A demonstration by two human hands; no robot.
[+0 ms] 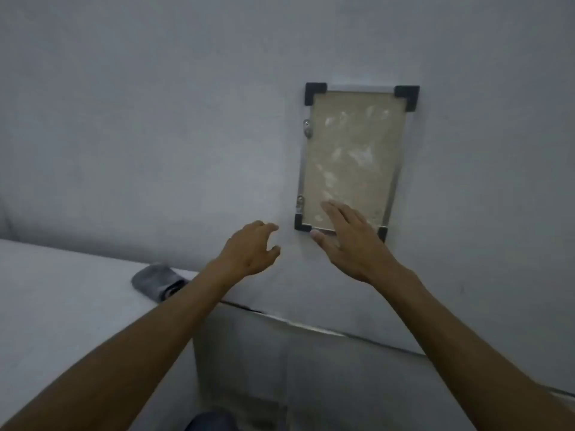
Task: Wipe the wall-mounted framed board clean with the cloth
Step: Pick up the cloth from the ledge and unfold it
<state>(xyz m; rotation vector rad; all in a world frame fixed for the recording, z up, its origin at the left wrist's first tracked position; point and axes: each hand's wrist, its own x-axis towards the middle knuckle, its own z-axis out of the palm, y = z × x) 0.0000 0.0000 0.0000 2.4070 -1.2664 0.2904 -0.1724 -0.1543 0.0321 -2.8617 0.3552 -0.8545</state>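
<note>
A framed board point(351, 150) hangs on the grey wall, with a beige dusty surface full of pale smudges, a thin metal frame and black corner caps. My right hand point(348, 241) is raised over the board's lower edge, fingers straight and spread, and covers the lower right corner. My left hand point(250, 251) hovers left of the board near the bare wall, fingers loosely curled and holding nothing. A folded grey cloth point(157, 281) lies on the white ledge at the lower left, behind my left forearm and apart from both hands.
A white ledge point(62, 306) runs along the left, its corner just below my left forearm. Below the board a horizontal seam point(311, 326) crosses the wall. Two small metal fittings point(307, 127) sit on the frame's left side. Dark blue fabric point(211, 423) shows at the bottom edge.
</note>
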